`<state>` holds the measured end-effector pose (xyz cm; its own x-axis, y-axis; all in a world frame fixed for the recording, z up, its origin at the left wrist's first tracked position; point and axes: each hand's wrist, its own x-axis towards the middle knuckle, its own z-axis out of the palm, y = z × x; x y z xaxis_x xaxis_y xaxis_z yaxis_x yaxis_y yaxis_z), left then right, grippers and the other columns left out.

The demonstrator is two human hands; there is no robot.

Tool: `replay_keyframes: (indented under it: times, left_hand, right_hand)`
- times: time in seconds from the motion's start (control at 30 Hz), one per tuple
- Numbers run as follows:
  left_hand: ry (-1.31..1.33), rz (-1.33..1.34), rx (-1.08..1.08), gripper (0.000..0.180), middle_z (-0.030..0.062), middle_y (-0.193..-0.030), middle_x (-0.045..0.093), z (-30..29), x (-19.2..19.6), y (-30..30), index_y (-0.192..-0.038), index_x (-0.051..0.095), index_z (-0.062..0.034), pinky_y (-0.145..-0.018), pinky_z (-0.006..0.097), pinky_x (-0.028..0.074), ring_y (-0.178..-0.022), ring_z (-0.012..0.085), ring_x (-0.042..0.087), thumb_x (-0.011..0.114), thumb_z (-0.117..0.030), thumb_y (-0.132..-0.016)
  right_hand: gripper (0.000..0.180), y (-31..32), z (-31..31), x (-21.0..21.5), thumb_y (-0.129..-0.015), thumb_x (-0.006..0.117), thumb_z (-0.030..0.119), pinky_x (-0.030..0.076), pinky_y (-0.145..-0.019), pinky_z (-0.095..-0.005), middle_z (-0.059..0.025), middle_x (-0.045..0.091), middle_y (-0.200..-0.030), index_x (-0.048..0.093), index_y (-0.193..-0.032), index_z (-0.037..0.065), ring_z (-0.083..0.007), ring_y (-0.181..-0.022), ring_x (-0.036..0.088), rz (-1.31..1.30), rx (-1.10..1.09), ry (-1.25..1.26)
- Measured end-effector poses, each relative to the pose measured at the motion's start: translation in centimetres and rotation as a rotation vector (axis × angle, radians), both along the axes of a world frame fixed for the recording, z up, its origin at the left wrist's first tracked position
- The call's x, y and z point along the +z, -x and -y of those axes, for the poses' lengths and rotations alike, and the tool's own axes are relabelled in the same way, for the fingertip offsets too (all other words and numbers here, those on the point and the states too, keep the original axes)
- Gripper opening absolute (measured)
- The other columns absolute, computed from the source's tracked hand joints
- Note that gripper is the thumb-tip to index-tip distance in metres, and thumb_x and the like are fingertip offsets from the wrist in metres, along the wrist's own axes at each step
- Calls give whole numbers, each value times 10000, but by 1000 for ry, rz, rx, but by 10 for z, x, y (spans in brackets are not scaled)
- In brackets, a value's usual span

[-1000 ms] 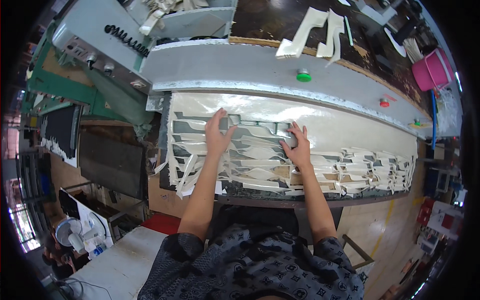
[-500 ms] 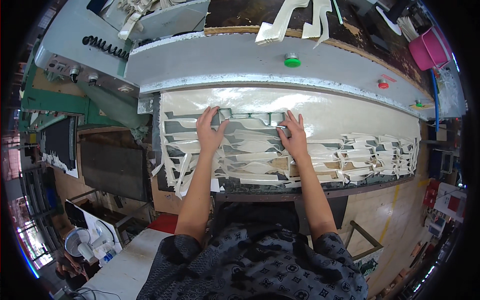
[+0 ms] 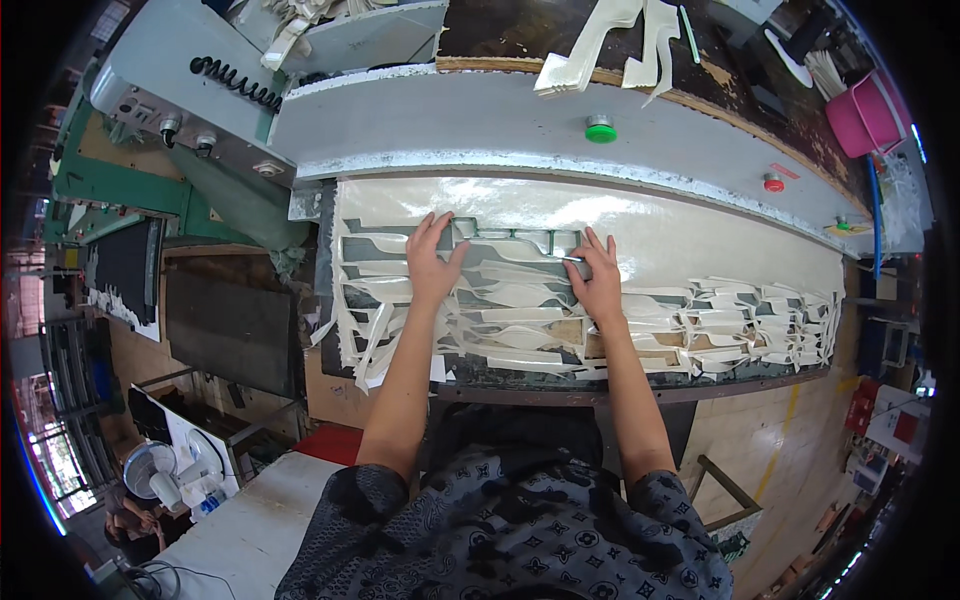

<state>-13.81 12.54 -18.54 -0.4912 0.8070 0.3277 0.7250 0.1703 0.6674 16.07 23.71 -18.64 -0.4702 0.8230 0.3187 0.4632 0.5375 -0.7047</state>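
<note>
A long, narrow metal cutting die (image 3: 515,235) with green-edged cross bars lies on a glossy cream sheet (image 3: 720,235), along the edge of its cut-out part. My left hand (image 3: 434,265) grips the die's left end, thumb on the near side and fingers reaching to the far side. At its right end, my right hand (image 3: 598,283) holds it with bent fingers and thumb. Between my forearms and on both sides lie strips of cream scrap (image 3: 510,290) around long cut-out gaps, with a dark board showing through.
Behind the sheet runs a grey machine beam (image 3: 450,125) with a green button (image 3: 600,130) and a red button (image 3: 773,183). Cut cream pieces (image 3: 590,50) rest on a worn wooden shelf above. A pink bucket (image 3: 862,112) stands far right, and a white fan (image 3: 165,470) lower left.
The whole view has shifted slightly, so the scene sits a little further right. Both hands stay on the cutting die, which shows no clear movement on the sheet.
</note>
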Motion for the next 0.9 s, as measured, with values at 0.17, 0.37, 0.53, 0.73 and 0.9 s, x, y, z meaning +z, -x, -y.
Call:
replay_keyframes:
  times: [0.17,0.37,0.53,0.73,0.9]
  left_hand:
    - [26,5,-12,604,186,-1361,686,1,-2,1,-1371,690,-132,-1147,485,404,-1380,374,552,887,-209,-805]
    - [-38,-26,-60,681,209,-1368,658,4,14,-2,-1449,602,-80,-1149,503,392,-1384,394,532,860,-217,-833]
    - [-23,57,-151,438,143,-1141,737,74,60,-42,-1231,701,-39,-977,449,516,-1107,345,677,855,-155,-837]
    - [282,66,-534,436,110,-989,708,146,80,-85,-1073,781,-78,-897,453,526,-978,348,658,897,-372,-772]
    - [253,-20,-413,418,106,-1011,703,149,70,-87,-1066,784,-67,-893,446,506,-974,341,641,901,-313,-749]
  right_hand:
    - [147,-1,3,1,-893,784,96,232,-1274,-602,-262,705,-1324,689,-1000,66,-387,-1437,544,13,10,21]
    - [332,-5,-4,5,-829,850,148,261,-1262,-599,-248,655,-1406,679,-1102,69,-393,-1440,533,-20,52,66]
    - [541,-11,-10,64,-776,911,194,471,-1128,-445,-197,638,-1398,662,-1238,63,-333,-1323,615,-161,51,82]
    - [246,11,-34,122,-895,839,191,544,-736,-324,-111,730,-778,723,-840,-19,-177,-741,690,-211,129,201]
    - [377,66,-48,181,-920,821,280,486,-563,-344,-117,673,-607,729,-708,-17,-179,-528,605,-5,103,230]
